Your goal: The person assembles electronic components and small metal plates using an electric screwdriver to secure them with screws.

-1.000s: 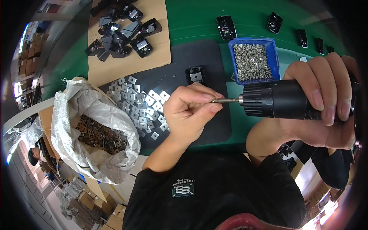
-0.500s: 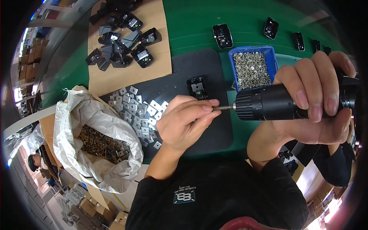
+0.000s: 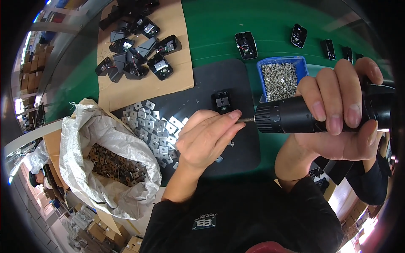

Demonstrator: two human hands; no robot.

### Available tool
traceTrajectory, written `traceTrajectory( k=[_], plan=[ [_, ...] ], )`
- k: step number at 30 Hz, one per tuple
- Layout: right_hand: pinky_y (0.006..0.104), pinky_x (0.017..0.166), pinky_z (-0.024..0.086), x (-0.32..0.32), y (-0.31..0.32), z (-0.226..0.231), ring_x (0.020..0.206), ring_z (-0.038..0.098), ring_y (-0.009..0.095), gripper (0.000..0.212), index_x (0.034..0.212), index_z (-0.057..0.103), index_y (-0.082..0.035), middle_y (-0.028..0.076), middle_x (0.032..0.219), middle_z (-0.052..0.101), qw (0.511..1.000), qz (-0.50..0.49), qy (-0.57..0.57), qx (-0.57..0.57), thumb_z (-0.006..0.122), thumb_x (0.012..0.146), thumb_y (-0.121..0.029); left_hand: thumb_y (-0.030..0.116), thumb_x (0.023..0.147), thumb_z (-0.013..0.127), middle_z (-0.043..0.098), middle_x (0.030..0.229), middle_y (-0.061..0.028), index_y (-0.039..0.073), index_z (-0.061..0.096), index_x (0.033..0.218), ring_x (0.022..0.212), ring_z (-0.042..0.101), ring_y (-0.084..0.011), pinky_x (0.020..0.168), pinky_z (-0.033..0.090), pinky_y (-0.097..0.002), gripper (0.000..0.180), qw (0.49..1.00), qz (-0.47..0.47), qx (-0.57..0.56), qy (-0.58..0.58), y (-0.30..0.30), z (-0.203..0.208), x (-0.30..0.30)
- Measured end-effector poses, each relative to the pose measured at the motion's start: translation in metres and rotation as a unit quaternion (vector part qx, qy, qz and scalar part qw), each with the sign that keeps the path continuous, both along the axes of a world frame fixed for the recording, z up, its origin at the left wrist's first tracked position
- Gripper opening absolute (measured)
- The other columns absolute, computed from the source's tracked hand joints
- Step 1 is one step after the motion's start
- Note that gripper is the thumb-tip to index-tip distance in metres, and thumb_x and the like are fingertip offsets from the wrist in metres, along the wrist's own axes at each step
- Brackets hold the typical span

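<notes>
Since the earlier frame: less of the driver bit (image 3: 249, 120) shows, so left fingertips and driver nose sit closer together. View has shifted a little too. A small shiny piece (image 3: 232, 144) now shows on the mat; didn't spot it before, too small to identify.

Landmark = blue bin (image 3: 302, 67), full of loose screws (image 3: 279, 80).

Hands: right hand (image 3: 339, 101), on the bin's near right side, is wrapped round a black power driver (image 3: 287, 116), lying roughly level with its nose pointing left. Trigger hidden, can't tell if pressed. Left hand (image 3: 206, 137), left of the bin and nearer the person, has thumb and fingertips pinched tight on the bit's end. Whatever is at the tip is covered.

Step in hand, my read: fitting or steadying a screw on the bit. Black housing (image 3: 222, 101) with a metal plate inside lies left of the bin on the dark mat (image 3: 240, 80), just beyond the left hand; bit is not on it.

Next move calls for, I'd say: screw straight on the tip, driver tipped nose-down, bit lined up with the plate's hole.

Also: square plates (image 3: 172, 127) scattered farther left of the bin; another open housing (image 3: 246, 45) on the green worktop (image 3: 211, 33), beyond the bin and left.
</notes>
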State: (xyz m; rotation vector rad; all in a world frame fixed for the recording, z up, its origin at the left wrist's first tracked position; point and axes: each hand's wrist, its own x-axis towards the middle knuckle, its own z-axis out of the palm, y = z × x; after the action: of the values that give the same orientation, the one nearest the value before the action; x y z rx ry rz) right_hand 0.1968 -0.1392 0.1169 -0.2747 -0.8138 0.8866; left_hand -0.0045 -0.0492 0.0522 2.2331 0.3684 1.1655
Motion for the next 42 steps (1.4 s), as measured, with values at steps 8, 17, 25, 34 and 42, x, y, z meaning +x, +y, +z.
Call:
traceTrajectory(
  k=[8, 17, 25, 34, 42],
  plan=[
    [0.0321, 0.077, 0.044, -0.003, 0.007, -0.012, 0.075, 0.055, 0.012, 0.053, 0.131, 0.043, -0.008, 0.000, 0.088, 0.054, 0.998, -0.054, -0.022, -0.018, 0.068, 0.086, -0.018, 0.016, 0.062, 0.091, 0.068, 0.118, -0.0139, 0.000, 0.065, 0.122, 0.099, 0.064, -0.0302, 0.086, 0.053, -0.0388, 0.067, 0.995, -0.023, -0.022, 0.096, 0.026, -0.006, -0.011],
    [0.0327, 0.077, 0.043, -0.015, 0.022, -0.016, 0.075, 0.049, 0.012, 0.051, 0.136, 0.043, -0.003, 0.002, 0.088, 0.050, 0.987, -0.147, -0.015, -0.070, 0.059, 0.090, -0.018, 0.017, 0.057, 0.091, 0.058, 0.135, -0.0150, 0.007, 0.049, 0.144, 0.127, 0.052, -0.0358, 0.105, 0.040, -0.0442, 0.097, 0.947, -0.037, -0.068, 0.311, 0.024, -0.041, -0.016],
    [0.0342, 0.076, 0.045, -0.027, 0.040, -0.030, 0.075, 0.050, 0.014, 0.051, 0.135, 0.045, 0.000, 0.004, 0.087, 0.050, 0.967, -0.215, -0.056, -0.122, 0.059, 0.088, -0.017, 0.023, 0.060, 0.089, 0.059, 0.111, -0.0110, 0.011, 0.059, 0.134, 0.101, 0.056, -0.0307, 0.091, 0.046, -0.0420, 0.081, 0.964, -0.019, -0.076, 0.254, 0.031, -0.054, 0.003],
    [0.0346, 0.070, 0.047, -0.033, 0.057, -0.048, 0.070, 0.054, 0.017, 0.046, 0.126, 0.048, 0.000, 0.008, 0.084, 0.055, 0.941, -0.241, -0.095, -0.219, 0.062, 0.083, -0.014, 0.031, 0.059, 0.089, 0.060, 0.104, -0.0102, 0.011, 0.063, 0.130, 0.095, 0.057, -0.0306, 0.087, 0.048, -0.0420, 0.078, 0.966, -0.015, -0.102, 0.238, 0.037, -0.056, 0.008],
    [0.0348, 0.069, 0.047, -0.037, 0.062, -0.053, 0.068, 0.054, 0.017, 0.047, 0.124, 0.049, 0.000, 0.008, 0.083, 0.055, 0.932, -0.255, -0.106, -0.235, 0.064, 0.082, -0.013, 0.031, 0.058, 0.088, 0.060, 0.102, -0.0102, 0.011, 0.063, 0.129, 0.092, 0.058, -0.0307, 0.086, 0.047, -0.0416, 0.078, 0.968, -0.020, -0.121, 0.219, 0.039, -0.059, 0.006]
  ],
)
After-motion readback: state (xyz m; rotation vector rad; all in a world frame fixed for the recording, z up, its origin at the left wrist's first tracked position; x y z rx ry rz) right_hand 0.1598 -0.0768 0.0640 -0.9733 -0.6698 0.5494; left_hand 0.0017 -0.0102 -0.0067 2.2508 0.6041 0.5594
